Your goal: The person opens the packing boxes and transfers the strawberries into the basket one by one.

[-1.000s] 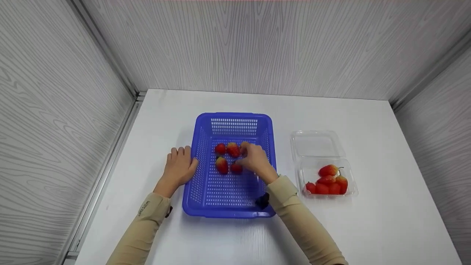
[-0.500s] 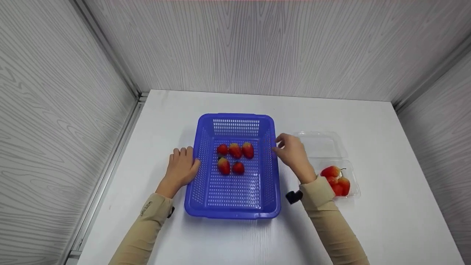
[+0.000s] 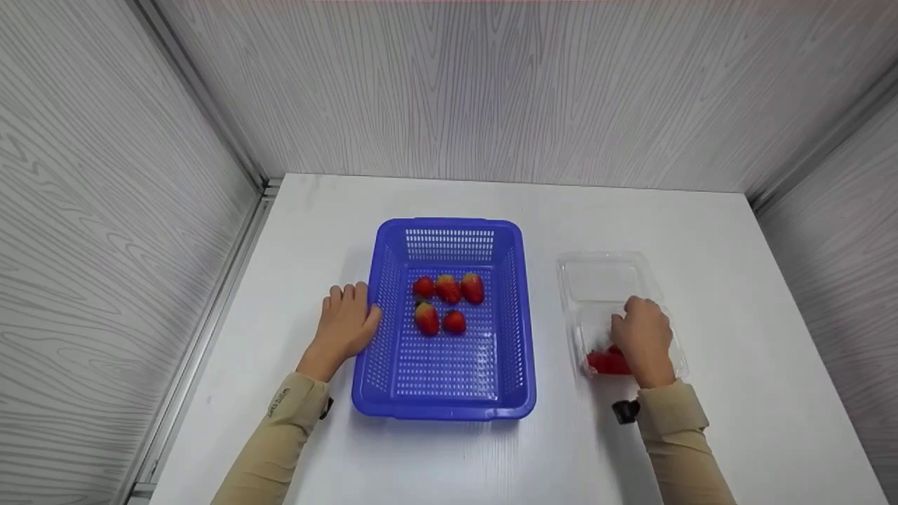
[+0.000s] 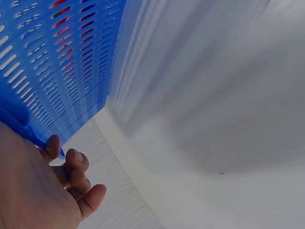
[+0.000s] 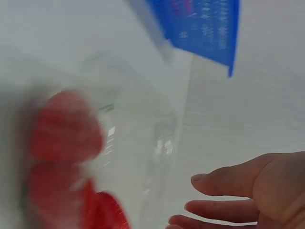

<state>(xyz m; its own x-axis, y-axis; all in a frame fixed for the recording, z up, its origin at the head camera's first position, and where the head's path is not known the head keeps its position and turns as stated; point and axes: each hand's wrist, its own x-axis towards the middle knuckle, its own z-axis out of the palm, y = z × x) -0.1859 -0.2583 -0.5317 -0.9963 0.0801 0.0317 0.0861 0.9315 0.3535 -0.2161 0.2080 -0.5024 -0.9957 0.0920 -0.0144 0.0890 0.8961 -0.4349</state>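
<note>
My left hand [image 3: 342, 324] holds the left rim of a blue perforated plastic basket [image 3: 443, 409], its thumb over the edge and its fingers outside, as the left wrist view also shows. Several red strawberries, some with yellowish tops, lie in two rows on the basket floor, among them one strawberry [image 3: 426, 318] at the front left. Over a clear plastic clamshell box [image 3: 584, 324] on the right is my right hand [image 3: 642, 337]. Its fingers are spread and grip nothing in the right wrist view. Red strawberries [image 3: 607, 362] in the box are partly hidden by the hand and blurred up close [image 5: 66, 126].
The clamshell's lid [image 3: 601, 276] lies folded back behind its base. Basket and box stand apart on a white table [image 3: 449, 463]. Grey wood-grain panels [image 3: 449, 91] enclose the table at the back and both sides.
From inside the basket, my right hand has moved right to the clamshell box, leaving a strawberry at the back right of the group. My left hand has stayed on the basket rim.
</note>
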